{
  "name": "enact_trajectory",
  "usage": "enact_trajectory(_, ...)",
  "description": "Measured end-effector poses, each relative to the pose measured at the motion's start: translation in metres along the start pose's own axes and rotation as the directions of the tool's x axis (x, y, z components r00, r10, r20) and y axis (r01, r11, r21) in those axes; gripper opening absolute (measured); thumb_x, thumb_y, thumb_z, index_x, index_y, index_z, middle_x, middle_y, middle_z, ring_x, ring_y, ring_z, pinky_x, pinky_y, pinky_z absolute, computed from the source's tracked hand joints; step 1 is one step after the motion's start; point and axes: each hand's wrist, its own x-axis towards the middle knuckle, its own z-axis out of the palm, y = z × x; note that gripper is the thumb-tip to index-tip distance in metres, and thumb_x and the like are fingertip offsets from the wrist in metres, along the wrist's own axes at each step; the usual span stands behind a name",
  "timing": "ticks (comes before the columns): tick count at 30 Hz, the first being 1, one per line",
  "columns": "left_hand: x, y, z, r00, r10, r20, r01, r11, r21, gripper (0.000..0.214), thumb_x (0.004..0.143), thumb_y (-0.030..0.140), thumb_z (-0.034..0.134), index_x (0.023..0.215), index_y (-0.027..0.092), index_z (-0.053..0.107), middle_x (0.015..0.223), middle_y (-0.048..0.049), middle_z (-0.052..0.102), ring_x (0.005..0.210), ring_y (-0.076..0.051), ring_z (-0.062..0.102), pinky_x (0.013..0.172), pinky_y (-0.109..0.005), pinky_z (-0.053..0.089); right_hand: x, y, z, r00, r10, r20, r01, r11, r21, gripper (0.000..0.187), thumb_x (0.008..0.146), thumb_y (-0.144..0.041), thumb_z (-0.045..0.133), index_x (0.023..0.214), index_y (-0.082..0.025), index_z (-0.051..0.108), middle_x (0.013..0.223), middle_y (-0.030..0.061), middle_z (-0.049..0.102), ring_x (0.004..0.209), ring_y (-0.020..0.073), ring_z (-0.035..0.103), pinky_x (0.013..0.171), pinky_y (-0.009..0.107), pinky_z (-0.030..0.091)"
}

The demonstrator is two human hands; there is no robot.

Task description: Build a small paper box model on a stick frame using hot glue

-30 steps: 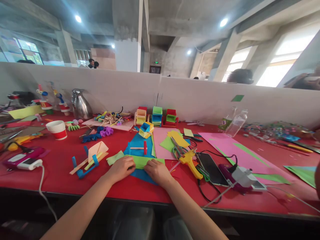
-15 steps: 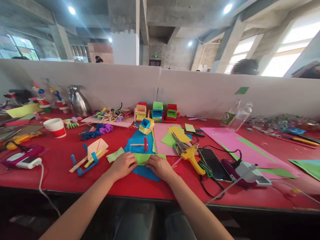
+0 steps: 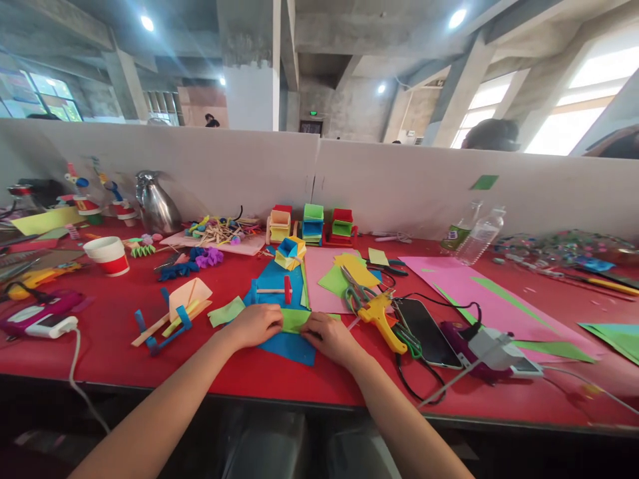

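Observation:
A folded strip of green paper (image 3: 295,320) lies on a blue sheet (image 3: 279,293) at the near edge of the red table (image 3: 124,352). My left hand (image 3: 256,325) presses on the strip's left end with curled fingers. My right hand (image 3: 329,337) pinches its right end, fingers bent and close together. Both hands rest on the paper, only a few centimetres apart. Beyond them a small red and wooden piece (image 3: 279,290) lies on the blue sheet.
A yellow glue gun (image 3: 380,318), green scissors (image 3: 357,293), a phone (image 3: 424,322) and cables lie right of my hands. A blue and cream paper model (image 3: 174,313) and a cup (image 3: 107,255) sit to the left. Paper boxes (image 3: 313,225), a kettle (image 3: 156,203) and bottles (image 3: 476,236) stand by the white partition.
My hands have drawn closer together on the green strip, which looks shorter and more folded. The view has shifted slightly.

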Motion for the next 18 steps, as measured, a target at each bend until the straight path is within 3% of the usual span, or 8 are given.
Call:
enact_trajectory(2, 0.0, -0.001, -0.001, 1.0, -0.008, 0.005, 0.008, 1.0, -0.019, 0.01, 0.079, 0.019, 0.049, 0.073, 0.02, 0.057, 0.076, 0.0009, 0.057, 0.067, -0.013, 0.055, 0.056, -0.022, 0.037, -0.008, 0.005, -0.004, 0.998, 0.038, -0.043, -0.039, 0.999, -0.017, 0.012, 0.082, -0.026, 0.053, 0.085, -0.02, 0.062, 0.082, 0.003, 0.062, 0.082, 0.0142, 0.055, 0.071, 0.022, 0.041)
enact_trajectory(7, -0.009, 0.001, 0.0, 0.997, -0.07, -0.011, 0.069, 0.991, -0.119, 0.014, 0.078, 0.018, 0.046, 0.07, 0.02, 0.058, 0.074, 0.0009, 0.054, 0.068, -0.012, 0.054, 0.057, -0.021, 0.037, -0.031, 0.018, -0.02, 0.943, 0.309, -0.122, -0.321, 0.942, -0.095, 0.022, 0.086, -0.03, 0.045, 0.073, -0.018, 0.059, 0.074, 0.0023, 0.059, 0.07, 0.0135, 0.056, 0.059, 0.022, 0.038)
enact_trajectory(10, -0.011, 0.0, 0.0, 0.997, -0.072, -0.023, 0.068, 0.987, -0.143, 0.014, 0.077, 0.019, 0.047, 0.069, 0.02, 0.058, 0.072, 0.0008, 0.054, 0.07, -0.012, 0.053, 0.059, -0.021, 0.038, -0.036, 0.021, -0.024, 0.931, 0.35, -0.1, -0.361, 0.922, -0.136, 0.017, 0.083, -0.025, 0.047, 0.071, -0.018, 0.058, 0.073, 0.0015, 0.058, 0.068, 0.0136, 0.055, 0.056, 0.022, 0.036)
enact_trajectory(13, -0.011, 0.0, 0.001, 0.997, -0.062, -0.049, 0.055, 0.99, -0.134, 0.013, 0.078, 0.019, 0.048, 0.069, 0.02, 0.058, 0.072, 0.0007, 0.054, 0.071, -0.012, 0.053, 0.061, -0.021, 0.038, -0.028, 0.017, -0.022, 0.937, 0.319, -0.146, -0.337, 0.934, -0.123, 0.016, 0.083, -0.024, 0.048, 0.075, -0.018, 0.059, 0.076, 0.0028, 0.06, 0.072, 0.0147, 0.055, 0.062, 0.023, 0.038)
enact_trajectory(15, -0.011, -0.001, 0.002, 0.997, -0.058, -0.06, 0.05, 0.991, -0.121, 0.013, 0.078, 0.019, 0.049, 0.068, 0.02, 0.058, 0.071, 0.0007, 0.053, 0.07, -0.012, 0.053, 0.061, -0.021, 0.038, -0.018, 0.013, -0.019, 0.958, 0.23, -0.171, -0.248, 0.964, -0.092, 0.015, 0.083, -0.029, 0.051, 0.081, -0.018, 0.062, 0.081, 0.0043, 0.062, 0.078, 0.0163, 0.054, 0.071, 0.026, 0.039)
enact_trajectory(18, -0.013, -0.001, 0.002, 0.996, -0.067, -0.066, 0.059, 0.992, -0.111, 0.013, 0.078, 0.02, 0.049, 0.067, 0.019, 0.057, 0.069, 0.0007, 0.052, 0.068, -0.012, 0.052, 0.06, -0.021, 0.038, -0.003, 0.005, -0.01, 0.994, 0.086, -0.07, -0.09, 0.994, -0.067, 0.015, 0.079, -0.032, 0.057, 0.086, -0.02, 0.064, 0.084, 0.0042, 0.063, 0.081, 0.0173, 0.053, 0.073, 0.027, 0.039)
